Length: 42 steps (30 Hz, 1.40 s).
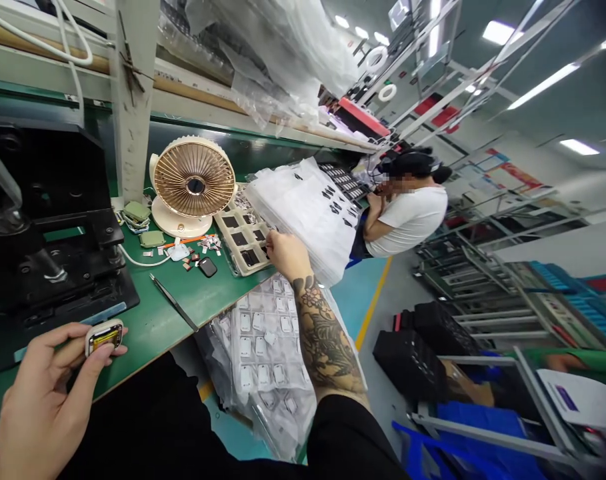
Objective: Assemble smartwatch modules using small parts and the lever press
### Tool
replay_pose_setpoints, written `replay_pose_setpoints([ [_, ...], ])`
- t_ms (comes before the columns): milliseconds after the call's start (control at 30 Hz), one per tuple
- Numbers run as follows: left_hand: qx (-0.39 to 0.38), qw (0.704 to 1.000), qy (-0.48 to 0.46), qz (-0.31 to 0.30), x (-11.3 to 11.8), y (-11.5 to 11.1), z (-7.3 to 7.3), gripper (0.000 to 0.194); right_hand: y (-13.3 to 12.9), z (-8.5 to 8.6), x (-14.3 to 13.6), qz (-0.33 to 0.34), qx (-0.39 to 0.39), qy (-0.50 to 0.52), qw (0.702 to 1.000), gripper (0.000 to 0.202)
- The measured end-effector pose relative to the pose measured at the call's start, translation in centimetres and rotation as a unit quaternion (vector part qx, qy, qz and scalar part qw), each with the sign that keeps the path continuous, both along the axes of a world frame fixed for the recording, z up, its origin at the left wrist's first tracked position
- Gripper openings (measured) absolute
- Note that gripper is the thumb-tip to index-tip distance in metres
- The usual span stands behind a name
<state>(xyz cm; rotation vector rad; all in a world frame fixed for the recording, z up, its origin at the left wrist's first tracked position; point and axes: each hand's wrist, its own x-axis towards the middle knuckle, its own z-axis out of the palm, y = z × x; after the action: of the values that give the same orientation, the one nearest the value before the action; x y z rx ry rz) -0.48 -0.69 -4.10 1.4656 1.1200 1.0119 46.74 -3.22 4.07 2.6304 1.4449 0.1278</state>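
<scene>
Between the thumb and fingers of my left hand (pixel 57 393) is a small white device casing (pixel 104 337), its inside with a yellow part facing up. My right hand (pixel 287 255) reaches to the right edge of a beige compartment tray (pixel 249 265) that holds dark flat pieces. Its fingers are bent together at the tray, and whatever they pinch is hidden. Tweezers (pixel 173 302) lie on the green bench (pixel 147 333) between my hands. A small black rounded piece (pixel 207 267) rests near the tray, beside several tiny loose parts (pixel 210 245).
A cream fan (pixel 193 185) stands behind the loose parts. At left is a black press fixture (pixel 47 233). White sheets with black pieces (pixel 307 213) lie right of the tray. Bagged trays of white casings (pixel 263 340) sit below the bench edge. A co-worker (pixel 407 207) sits farther along.
</scene>
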Motion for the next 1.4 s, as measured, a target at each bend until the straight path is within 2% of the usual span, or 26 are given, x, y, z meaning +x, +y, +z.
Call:
replay_pose_setpoints([
  [200,-0.016,1.000,0.010,0.015,0.5,-0.2,1.6,0.036,-0.2,-0.8,-0.2,-0.013,0.086,-0.005,0.996,0.026],
  [367,0.011,0.999,0.051,-0.007,-0.2,-0.1,1.3,0.034,-1.2,-1.6,-0.2,-0.002,0.208,0.001,0.978,0.022],
  [533,0.053,0.996,0.068,-0.007,-0.2,0.1,1.0,0.029,-1.1,-2.6,-0.6,0.037,0.318,0.021,0.947,0.028],
  [633,0.065,0.995,0.071,-0.037,0.2,0.3,1.7,0.024,-0.8,-3.0,-0.5,0.048,0.386,0.009,0.921,0.035],
  [733,0.076,0.994,0.070,-0.047,0.5,0.4,2.5,0.020,-0.8,-3.2,-0.7,0.070,0.433,0.027,0.898,0.031],
  [833,0.078,0.993,0.077,-0.053,0.7,0.5,3.2,0.016,-0.9,-3.1,-3.8,0.097,0.491,0.134,0.855,0.024],
  [933,0.081,0.991,0.076,-0.080,1.0,0.6,3.8,0.015,-0.8,-3.0,-10.6,0.157,0.520,0.266,0.796,0.017],
  [1000,0.080,0.989,0.072,-0.097,1.1,0.7,4.0,0.016,-0.4,-2.8,-15.9,0.252,0.475,0.351,0.767,0.008],
  [1067,0.081,0.989,0.069,-0.103,1.2,0.7,4.2,0.015,0.3,-2.8,-20.7,0.333,0.424,0.427,0.726,0.016],
  [1133,0.083,0.989,0.064,-0.102,1.2,0.7,4.2,0.014,1.1,-3.0,-24.1,0.377,0.394,0.477,0.689,0.021],
  [1233,0.078,0.991,0.055,-0.091,1.2,0.7,4.2,0.012,2.0,-3.3,-26.3,0.398,0.379,0.503,0.667,0.021],
  [1333,0.073,0.992,0.042,-0.090,1.3,0.7,4.2,0.013,2.2,-3.3,-26.0,0.398,0.377,0.503,0.668,0.023],
  [1400,0.070,0.993,0.035,-0.091,1.4,0.7,4.2,0.015,1.9,-3.3,-25.4,0.407,0.359,0.495,0.679,0.025],
])
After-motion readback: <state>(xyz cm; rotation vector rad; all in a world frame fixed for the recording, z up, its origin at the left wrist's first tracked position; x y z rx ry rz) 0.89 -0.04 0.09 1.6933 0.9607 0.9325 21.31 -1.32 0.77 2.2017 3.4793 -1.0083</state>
